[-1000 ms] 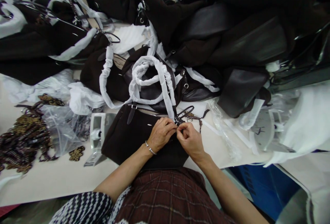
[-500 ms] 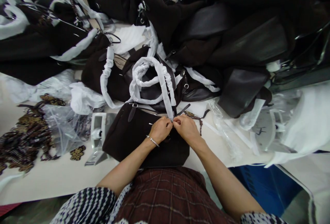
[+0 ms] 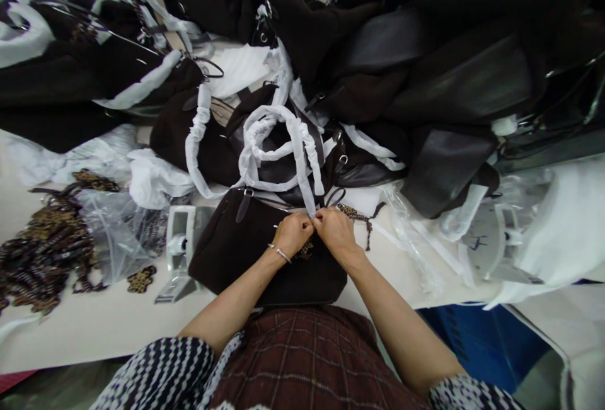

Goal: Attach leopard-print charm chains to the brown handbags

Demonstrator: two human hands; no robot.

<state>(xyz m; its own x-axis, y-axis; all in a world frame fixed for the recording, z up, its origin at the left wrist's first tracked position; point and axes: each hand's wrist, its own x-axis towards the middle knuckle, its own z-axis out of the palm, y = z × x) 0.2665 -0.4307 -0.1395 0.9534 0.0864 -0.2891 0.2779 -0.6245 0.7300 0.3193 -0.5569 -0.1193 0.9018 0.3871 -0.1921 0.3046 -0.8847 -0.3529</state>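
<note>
A dark brown handbag (image 3: 265, 271) lies in front of me at the table's near edge. Over the right part of its top edge, my left hand (image 3: 293, 233) and my right hand (image 3: 334, 232) meet with fingertips pinched together. A thin dark strap (image 3: 336, 196) loops up from behind my right fingers. What my left fingers pinch is hidden. The bag's shoulder strap (image 3: 305, 189), wrapped in white paper, runs down to my fingertips. Below my left hand a patterned brown charm (image 3: 307, 248) partly shows against the bag. A small buckle (image 3: 248, 193) is on the bag's left side.
More dark bags (image 3: 354, 51) pile up behind. Leopard-patterned charms with beaded cords (image 3: 42, 252) heap at left beside a clear plastic bag (image 3: 111, 240). Tape dispensers stand left (image 3: 177, 252) and right (image 3: 494, 240). Another beaded charm (image 3: 362, 215) lies right of my hands.
Both hands have shifted slightly left and stay pinched together. The thin dark strap now curves into a loop by my right hand, and the charm under my left hand shows more.
</note>
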